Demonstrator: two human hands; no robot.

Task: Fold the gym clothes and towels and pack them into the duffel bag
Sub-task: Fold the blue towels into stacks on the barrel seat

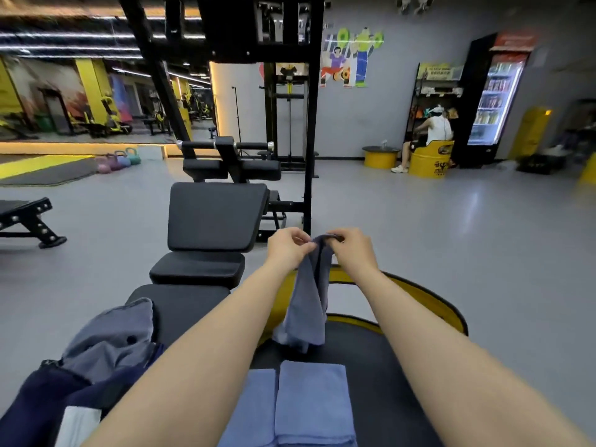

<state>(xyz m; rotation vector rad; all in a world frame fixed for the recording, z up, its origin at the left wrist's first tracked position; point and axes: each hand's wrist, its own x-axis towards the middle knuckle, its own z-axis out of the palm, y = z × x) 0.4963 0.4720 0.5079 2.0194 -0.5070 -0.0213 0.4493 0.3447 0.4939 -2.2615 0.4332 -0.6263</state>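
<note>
Both hands hold up a grey-blue cloth [309, 304] by its top edge; it hangs down over a round black seat with a yellow rim [425, 298]. My left hand [287, 250] pinches the left part of that edge and my right hand [353, 248] pinches the right part, the two close together. Two folded blue towels [309, 401] lie side by side on the seat near me. At the lower left sits the dark navy duffel bag [35, 401], open, with grey fabric [113, 340] bunched at its mouth.
A black padded bench [213, 217] stretches ahead on the left, with a black weight machine [290, 91] behind it. Another bench [25, 217] stands at the far left. A person sits on a yellow drum seat [430, 156] near a lit drinks fridge [496, 98].
</note>
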